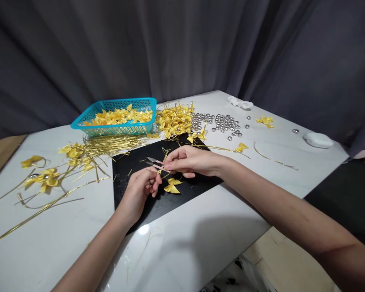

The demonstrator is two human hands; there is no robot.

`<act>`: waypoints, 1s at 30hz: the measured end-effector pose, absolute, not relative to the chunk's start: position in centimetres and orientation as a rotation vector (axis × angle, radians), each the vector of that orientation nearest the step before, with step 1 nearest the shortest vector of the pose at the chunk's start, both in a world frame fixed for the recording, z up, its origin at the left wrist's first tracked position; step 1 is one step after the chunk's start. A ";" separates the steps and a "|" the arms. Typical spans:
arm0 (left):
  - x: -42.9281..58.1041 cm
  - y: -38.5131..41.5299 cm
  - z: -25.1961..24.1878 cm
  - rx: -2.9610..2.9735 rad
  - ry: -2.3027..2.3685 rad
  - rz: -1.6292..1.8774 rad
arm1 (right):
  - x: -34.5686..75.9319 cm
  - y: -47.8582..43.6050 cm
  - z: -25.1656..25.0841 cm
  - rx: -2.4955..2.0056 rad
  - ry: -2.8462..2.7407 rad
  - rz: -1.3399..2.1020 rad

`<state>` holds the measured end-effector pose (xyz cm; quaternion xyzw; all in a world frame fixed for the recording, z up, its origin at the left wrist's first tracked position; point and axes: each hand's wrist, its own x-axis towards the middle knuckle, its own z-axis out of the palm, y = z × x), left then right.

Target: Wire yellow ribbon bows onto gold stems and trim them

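My right hand [184, 160] is closed on a small pair of scissors [154, 160], whose blades are parted and point left. Just left of it, my left hand [143, 184] pinches a gold cord [159, 171] close to the blades. A yellow ribbon bow [172, 185] hangs or lies just below both hands; I cannot tell whether it touches the mat. Under the hands is a black mat [161, 209] with small cord clippings on it.
A blue basket [118, 130] holds yellow bows. Beside it are a pile of corded bows [174, 119], a bundle of gold cords [109, 144] and many silver beads [226, 122]. A white dish [318, 140] stands at right; loose bows [45, 178] lie at left.
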<state>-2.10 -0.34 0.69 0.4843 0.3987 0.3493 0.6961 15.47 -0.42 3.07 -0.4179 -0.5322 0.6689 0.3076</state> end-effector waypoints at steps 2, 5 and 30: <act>-2.1 -0.4 0.5 1.100 0.898 0.783 | 15.3 -0.5 3.0 -1.134 -1.418 1.725; -2.0 -0.4 0.3 1.133 0.907 0.797 | 15.2 -0.6 2.8 -1.164 -1.473 1.660; -2.0 -0.3 0.1 1.228 0.892 0.730 | 15.2 -0.5 2.6 -1.327 -1.636 1.494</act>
